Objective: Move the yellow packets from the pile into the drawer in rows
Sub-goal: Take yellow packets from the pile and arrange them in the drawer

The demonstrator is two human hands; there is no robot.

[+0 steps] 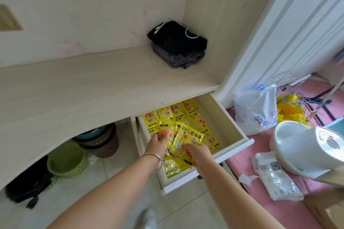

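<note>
The pale wooden desk (104, 83) fills the left and centre of the frame, with folded dark clothes (178, 46) pushed into its upper-centre corner, out of the way. Under its edge, at centre, the white drawer (230, 122) is pulled out so its inside can be reached from above. Yellow packets (178, 111) already lie flat in rows at the drawer's upper part, their far ends hidden beneath the desk edge, so the count of rows cannot be told. Lower in the drawer more packets lie overlapped and skewed, probably not yet sorted.

Both forearms reach in from the bottom of the frame. The left hand (157, 145), bracelet at the wrist, grips one packet (163, 132) by its lower edge, thumb on top. The right hand (197, 154) pinches a fanned bunch of packets (188, 135), likely held spread so single ones can be peeled off. Its fingertips are hidden under the packets. The source pile itself is hard to single out; the yellow bag (290, 109) at right may be unrelated.
</note>
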